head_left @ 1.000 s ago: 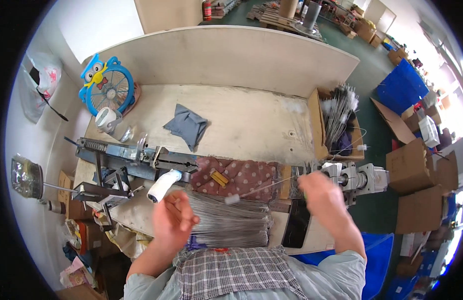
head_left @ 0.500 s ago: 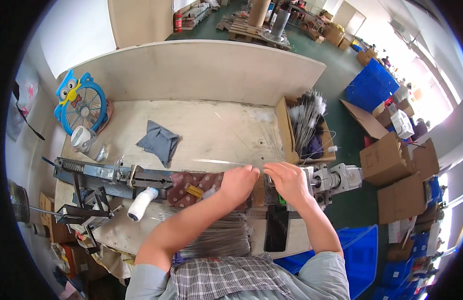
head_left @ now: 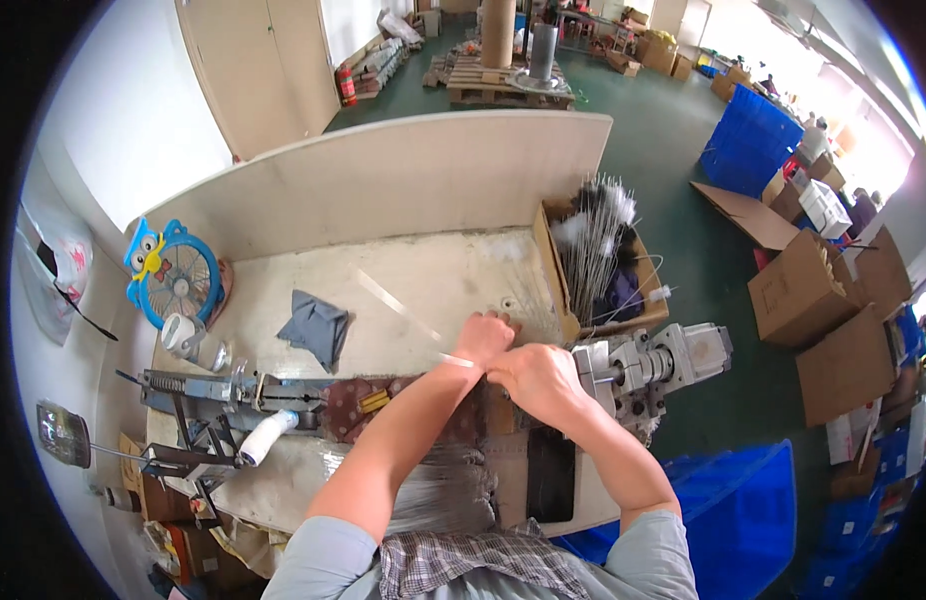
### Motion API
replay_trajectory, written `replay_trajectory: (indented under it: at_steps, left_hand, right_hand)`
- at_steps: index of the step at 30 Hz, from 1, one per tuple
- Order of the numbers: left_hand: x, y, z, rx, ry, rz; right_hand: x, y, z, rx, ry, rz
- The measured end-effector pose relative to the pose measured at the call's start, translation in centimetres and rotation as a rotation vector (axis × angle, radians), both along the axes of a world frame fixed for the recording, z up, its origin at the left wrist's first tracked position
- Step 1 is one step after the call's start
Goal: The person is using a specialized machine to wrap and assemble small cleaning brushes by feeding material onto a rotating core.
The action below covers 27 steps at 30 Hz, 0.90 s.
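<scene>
Both the left hand [head_left: 486, 337] and right hand [head_left: 539, 378] pinch what looks like a thin, springy wire [head_left: 401, 310], best gripped near its end.

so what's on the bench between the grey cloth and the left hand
In the head view, bare bench between grey cloth and left hand, crossed only by the thin clear strip.

Left hand [head_left: 486, 338], right hand [head_left: 539, 378] gripping wire [head_left: 403, 310]

Pale worktable [head_left: 423, 290], grey cloth [head_left: 316, 328], blue owl fan [head_left: 173, 275], cardboard box of brushes [head_left: 595, 262], metal machine [head_left: 643, 365]
</scene>
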State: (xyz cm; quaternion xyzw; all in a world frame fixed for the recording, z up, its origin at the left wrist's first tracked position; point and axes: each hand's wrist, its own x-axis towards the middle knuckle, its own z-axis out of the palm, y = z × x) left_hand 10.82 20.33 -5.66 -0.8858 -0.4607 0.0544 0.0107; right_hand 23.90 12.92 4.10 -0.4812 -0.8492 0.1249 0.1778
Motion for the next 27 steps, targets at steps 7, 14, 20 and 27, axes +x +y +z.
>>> replay_trajectory:
  at_steps: [7,14,20,27]
  left_hand:
    - [-6.7,-9.1,3.6,0.241,-0.565,0.015]
    - [-13.1,-24.6,5.2,0.112,-1.123,0.701]
    - [-17.9,-27.2,3.9,-0.33,-2.105,1.16]
    - [-16.9,-24.5,7.1,-0.515,-2.145,0.989]
  right_hand:
    - [-2.7,-0.6,3.7,-0.109,0.223,0.337]
    - [-11.7,-0.1,1.5,-0.119,0.327,0.606]
    - [-17.4,-2.7,0.5,-0.048,0.218,0.525]
    - [-18.8,-3.3,0.3,-0.046,0.142,0.445]
